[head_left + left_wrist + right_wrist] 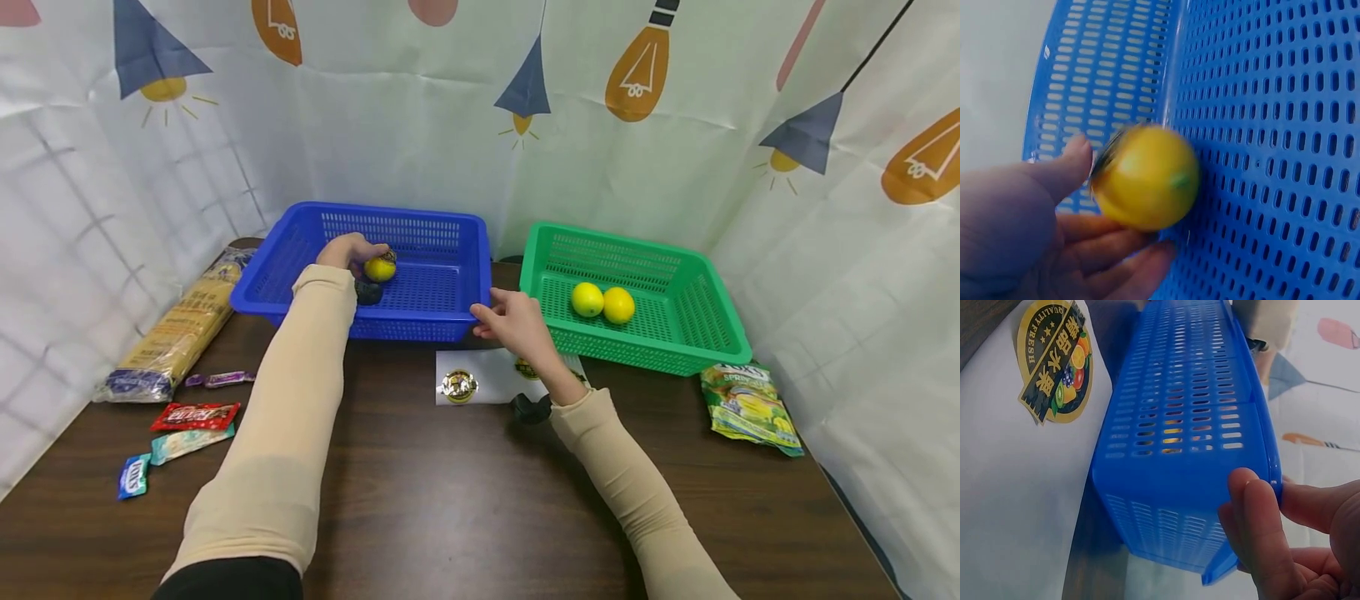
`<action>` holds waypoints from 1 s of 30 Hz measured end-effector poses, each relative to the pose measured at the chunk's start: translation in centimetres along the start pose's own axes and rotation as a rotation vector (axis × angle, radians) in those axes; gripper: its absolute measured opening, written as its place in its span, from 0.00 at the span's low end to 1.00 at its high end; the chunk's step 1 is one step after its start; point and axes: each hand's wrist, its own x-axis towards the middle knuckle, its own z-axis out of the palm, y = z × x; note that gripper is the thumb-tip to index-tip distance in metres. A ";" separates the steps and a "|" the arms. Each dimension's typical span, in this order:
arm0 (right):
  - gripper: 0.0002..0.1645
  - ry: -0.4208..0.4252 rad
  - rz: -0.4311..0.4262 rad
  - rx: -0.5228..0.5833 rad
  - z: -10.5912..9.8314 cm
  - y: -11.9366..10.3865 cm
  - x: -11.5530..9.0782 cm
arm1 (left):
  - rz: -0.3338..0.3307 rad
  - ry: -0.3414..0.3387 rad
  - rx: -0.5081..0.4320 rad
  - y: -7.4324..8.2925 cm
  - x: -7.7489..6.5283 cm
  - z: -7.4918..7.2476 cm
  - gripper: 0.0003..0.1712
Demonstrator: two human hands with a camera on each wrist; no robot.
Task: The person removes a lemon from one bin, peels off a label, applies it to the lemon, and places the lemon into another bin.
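Note:
Inside the blue basket [360, 317], my left hand [348, 250] holds a yellow lemon [380, 267] low over the bottom. In the left wrist view the lemon [1150, 181] is slightly blurred, between the thumb and the curled fingers. A dark, gold-edged sticker shows on its thumb side. My right hand [517, 321] pinches the basket's front right corner at the rim, thumb on one side and fingers on the other, as the right wrist view shows. Near that hand a white sheet with round black-and-gold fruit stickers [459, 386] lies on the table.
A green basket [645, 354] with two lemons [618, 306] stands at the right, a green snack bag [752, 408] beside it. Left of the blue basket lie a long yellow package [180, 325], a red candy wrapper [195, 416] and several small sweets. A patterned curtain hangs behind.

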 end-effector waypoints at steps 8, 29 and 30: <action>0.38 -0.030 0.005 -0.050 0.4 -0.2 0.0 | 0.024 0.210 0.133 0.7 -2.0 -0.5 0.36; 0.29 -0.026 -0.086 -0.403 -2.8 -1.2 -4.2 | 0.865 0.507 -0.106 6.9 -13.5 3.6 0.22; 0.28 -0.038 -0.094 -0.400 -2.8 -1.1 -4.4 | 0.886 0.493 -0.112 6.9 -13.9 4.1 0.21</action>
